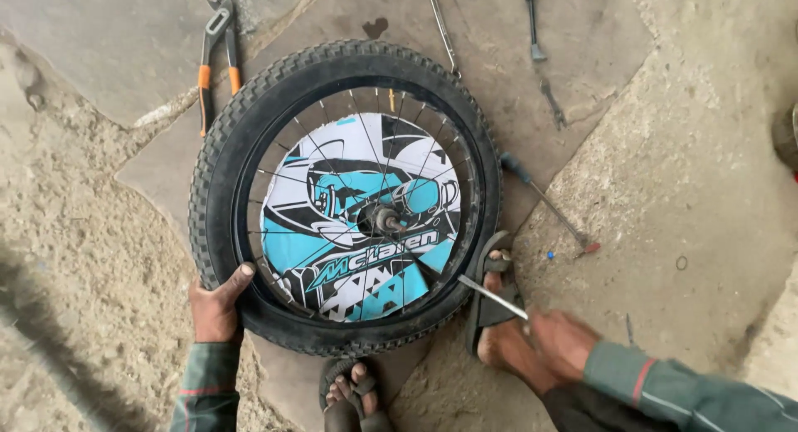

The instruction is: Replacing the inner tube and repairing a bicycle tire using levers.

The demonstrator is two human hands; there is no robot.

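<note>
A small bicycle wheel (pixel 345 195) is lying flat on the stone-slab floor (pixel 690 174), filling the middle of the view. A knobby black tyre (pixel 218 149) is mounted around the rim, thin silver spokes are running to a metal hub (pixel 387 221) at the centre, and a round printed spoke-cover disc (pixel 357 216) in turquoise, white and black is sitting behind the spokes.

The tyre's lower-left edge is being gripped by the left hand (pixel 216 303), thumb hooked over the top of the tyre toward the rim, the other fingers curled under the outer tread and hidden. At lower right a slim metal tyre lever (pixel 492 296) is being held by the right hand (pixel 565 342), fingers closed around its handle end, somewhat motion-blurred; the lever's tip is being pointed at the tyre bead at the wheel's lower-right edge, and whether it is tucked under the bead cannot be told.

A sandalled foot (pixel 497 315) is being pressed beside the tyre at lower right, just under the lever, and a second sandalled foot (pixel 353 394) is showing below the wheel.

Orange-handled pliers (pixel 214 58) are lying on the floor at upper left, just beside the tyre. A screwdriver (pixel 544 201) is lying to the right of the wheel, and more thin metal tools (pixel 536 33) are lying along the top edge.
</note>
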